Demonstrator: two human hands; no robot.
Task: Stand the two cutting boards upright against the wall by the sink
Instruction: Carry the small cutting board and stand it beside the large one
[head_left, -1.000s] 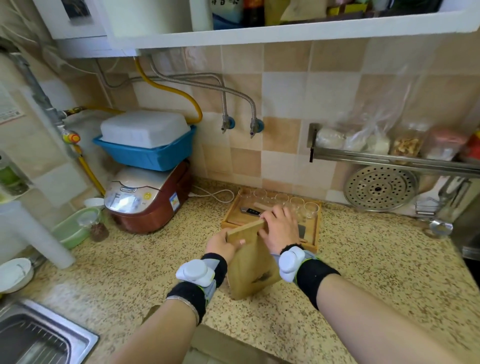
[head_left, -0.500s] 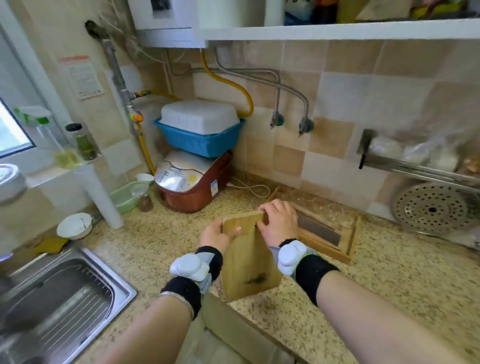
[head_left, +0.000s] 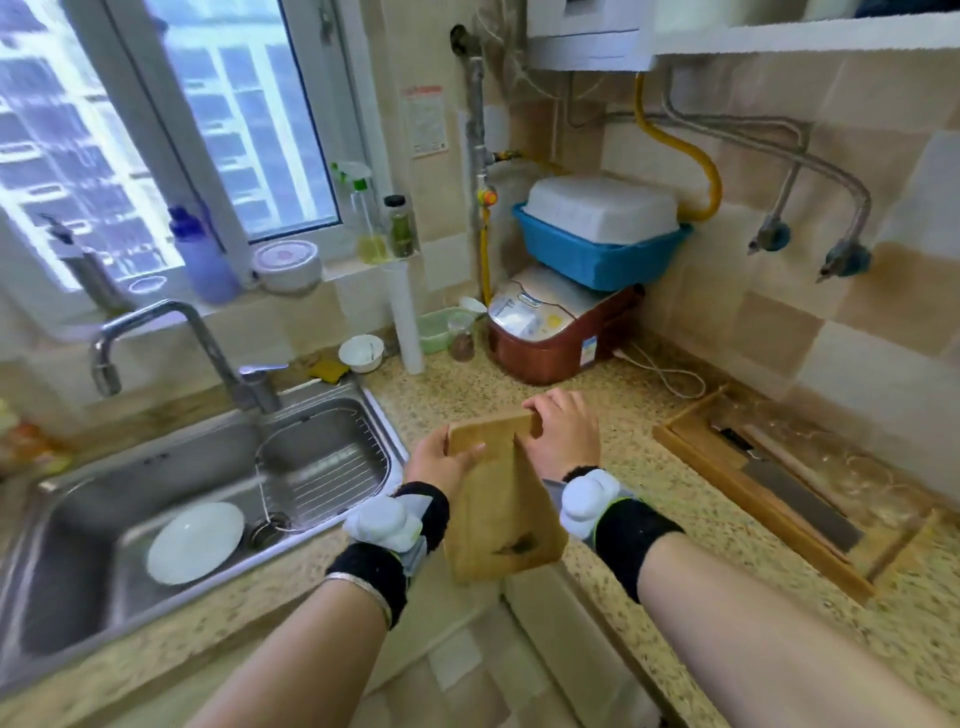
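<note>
I hold wooden cutting boards (head_left: 498, 509) upright in front of me, above the speckled counter's front edge. They look like two boards pressed together, with a seam running down the middle. My left hand (head_left: 441, 460) grips the top left corner. My right hand (head_left: 563, 434) grips the top right corner at the handle notch. The steel sink (head_left: 218, 499) lies to the left, and the tiled wall (head_left: 332, 312) under the window runs behind it.
A faucet (head_left: 171, 348) stands behind the sink, and a white plate (head_left: 195, 543) lies in it. A rice cooker (head_left: 558, 325) with a blue tub on top fills the corner. A white pipe (head_left: 405, 317), bowl and sponge stand nearby. A wooden tray (head_left: 769, 493) with a cleaver lies right.
My view has swung left, bringing the sink and window into sight. Both hands carried the boards leftward, away from the wooden tray, with the same grip.
</note>
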